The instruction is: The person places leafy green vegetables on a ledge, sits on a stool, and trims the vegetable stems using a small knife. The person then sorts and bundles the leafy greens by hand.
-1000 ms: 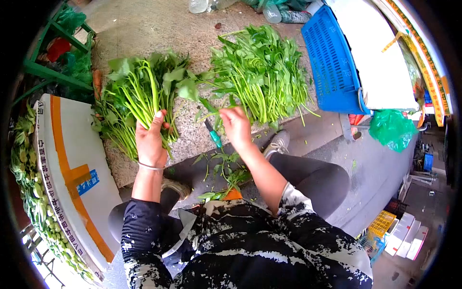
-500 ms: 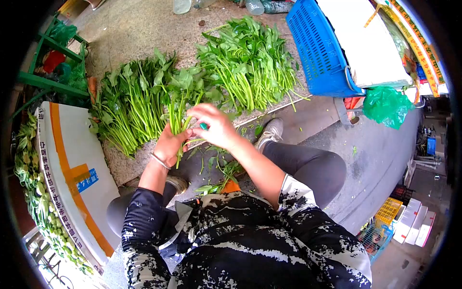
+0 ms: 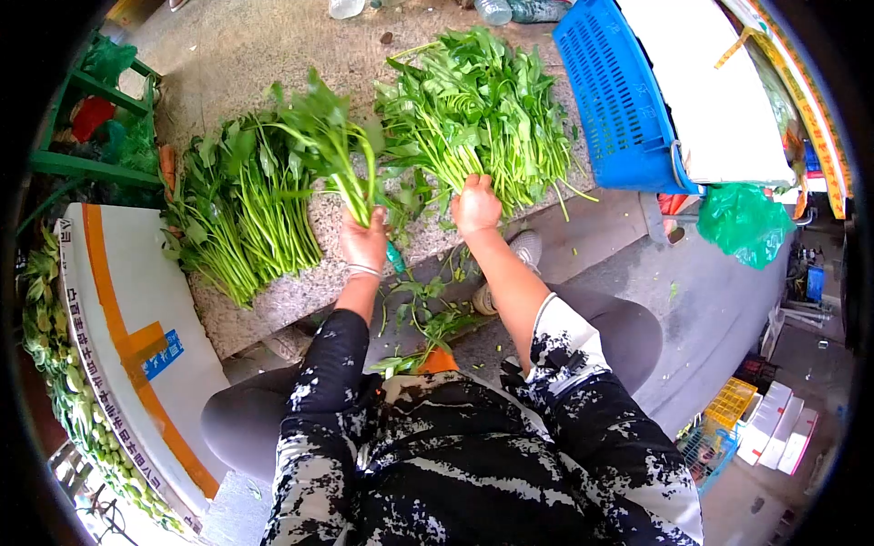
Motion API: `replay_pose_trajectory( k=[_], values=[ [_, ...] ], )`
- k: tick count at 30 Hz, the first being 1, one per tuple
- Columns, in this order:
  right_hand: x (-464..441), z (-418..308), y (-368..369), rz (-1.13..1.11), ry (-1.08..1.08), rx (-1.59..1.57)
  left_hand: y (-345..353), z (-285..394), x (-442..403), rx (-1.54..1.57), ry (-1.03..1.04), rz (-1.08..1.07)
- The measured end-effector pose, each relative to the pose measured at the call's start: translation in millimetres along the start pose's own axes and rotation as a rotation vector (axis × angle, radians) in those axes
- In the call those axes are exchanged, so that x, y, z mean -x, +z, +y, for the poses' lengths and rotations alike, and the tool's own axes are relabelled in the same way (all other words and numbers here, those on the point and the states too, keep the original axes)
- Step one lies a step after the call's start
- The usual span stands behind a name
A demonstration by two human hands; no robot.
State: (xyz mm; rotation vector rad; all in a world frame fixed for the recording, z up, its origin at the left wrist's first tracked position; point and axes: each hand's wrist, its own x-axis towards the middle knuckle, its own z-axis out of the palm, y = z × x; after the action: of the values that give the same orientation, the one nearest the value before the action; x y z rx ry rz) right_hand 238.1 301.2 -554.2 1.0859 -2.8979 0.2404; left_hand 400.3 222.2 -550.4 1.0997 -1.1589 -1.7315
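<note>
A small bunch of leafy green stems [image 3: 341, 150] stands up out of my left hand [image 3: 364, 240], whose fingers are wrapped round its lower ends. My right hand [image 3: 477, 206] is closed on stems at the lower edge of the right pile of greens [image 3: 487, 109]. Another pile of greens [image 3: 241, 214] lies on the stone slab [image 3: 214, 82] to the left. Just beside my left hand is a green-handled tool [image 3: 395, 257], partly hidden. Loose leafy trimmings [image 3: 423, 314] lie below, near an orange item [image 3: 439, 361].
A blue plastic crate [image 3: 619, 100] stands at the slab's right, with a green bag [image 3: 745, 223] near it. On the left are a white foam box [image 3: 146, 337] and a green frame [image 3: 91, 166]. Plastic bottles [image 3: 494, 11] lie at the back. My legs are below the slab.
My left hand has moved right and lifted its bunch off the left side. My right hand has left the left hand's stems and moved right to the right pile, closing on stems there.
</note>
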Motion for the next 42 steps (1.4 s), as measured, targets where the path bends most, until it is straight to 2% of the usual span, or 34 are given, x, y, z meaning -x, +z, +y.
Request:
replay_pose_trajectory(
  k=[1, 2, 4, 6, 7, 8, 9, 10, 11, 12, 14, 15, 16, 18, 19, 21, 22, 24, 25, 28, 30, 32, 33, 36, 37, 40, 42],
  values=[
    [-1, -4, -9, -0.047, 0.019, -0.017, 9, -5, 2, -0.007, -0.100, 0.010],
    [-2, -8, -17, -0.095, 0.037, -0.035, 15, -9, 2, -0.007, -0.104, 0.015],
    [9, -25, -33, -0.121, 0.092, -0.104, 25, -5, 4, 0.006, -0.409, 0.016],
    [27, -40, -40, -0.206, 0.124, -0.441, 33, 0, 4, 0.114, -0.473, 0.014],
    [40, -46, -37, -0.227, 0.120, -0.507, 29, -8, 0, 0.216, -0.457, -0.047],
    [53, -53, -34, -0.247, 0.119, -0.574, 26, -16, -2, 0.376, -0.545, -0.034],
    [65, -59, -35, -0.186, 0.008, -0.616, 21, -17, -3, 0.434, -0.628, -0.123],
    [74, -63, -36, -0.212, 0.007, -0.573, 12, -21, -5, 0.493, -0.711, -0.213],
    [80, -60, -29, -0.280, -0.039, -0.739, 0, -34, -8, 0.468, -0.724, -0.270],
    [85, -55, -21, -0.349, -0.086, -0.907, -5, -26, -6, 0.470, -0.779, -0.238],
    [73, -45, -32, -0.671, 0.279, -0.971, -16, -31, -6, 0.462, -0.691, -0.281],
    [68, -40, -28, -0.526, 0.410, -1.125, -24, -21, -5, 0.491, -0.782, -0.368],
    [61, -37, -17, -0.238, 0.352, -1.005, -27, -17, -3, 0.491, -0.784, -0.360],
    [49, -32, -23, -0.092, 0.347, -0.792, -26, -10, 0, 0.443, -0.779, -0.351],
    [42, -31, -16, -0.093, 0.345, -0.792, -26, -10, 0, 0.419, -0.776, -0.348],
    [29, -30, -3, -0.457, 0.563, -1.002, -26, -10, 2, 0.448, -0.767, -0.378],
    [25, -37, -15, -0.456, 0.560, -1.002, -26, -9, 3, 0.474, -0.756, -0.408],
    [20, -56, -33, -0.886, 0.747, -1.081, -27, -6, 5, 0.476, -0.751, -0.435],
    [24, -57, -19, -0.865, 0.637, -1.232, -28, -5, 6, 0.478, -0.750, -0.463],
    [30, -58, -22, -0.794, 0.538, -1.352, -30, -3, 4, 0.493, -0.763, -0.436],
    [37, -51, -25, -0.770, 0.594, -1.372, -31, -6, 3, 0.423, -0.745, -0.388],
    [43, -39, -26, -0.796, 0.736, -1.586, -35, -10, 0, 0.518, -0.730, -0.391],
    [47, -34, -29, -0.796, 0.742, -1.643, -35, -9, 0, 0.560, -0.726, -0.364],
    [60, -28, -35, -0.740, 0.694, -1.636, -33, -3, -3, 0.537, -0.738, -0.436],
    [66, -26, -38, -0.718, 0.636, -1.605, -27, -4, 1, 0.628, -0.661, -0.384],
    [86, -22, -41, -0.707, 0.669, -1.612, -20, 6, 5, 0.648, -0.679, -0.437],
    [102, -17, -37, -0.696, 0.670, -1.631, -16, 9, 6, 0.605, -0.690, -0.386]
  ],
)
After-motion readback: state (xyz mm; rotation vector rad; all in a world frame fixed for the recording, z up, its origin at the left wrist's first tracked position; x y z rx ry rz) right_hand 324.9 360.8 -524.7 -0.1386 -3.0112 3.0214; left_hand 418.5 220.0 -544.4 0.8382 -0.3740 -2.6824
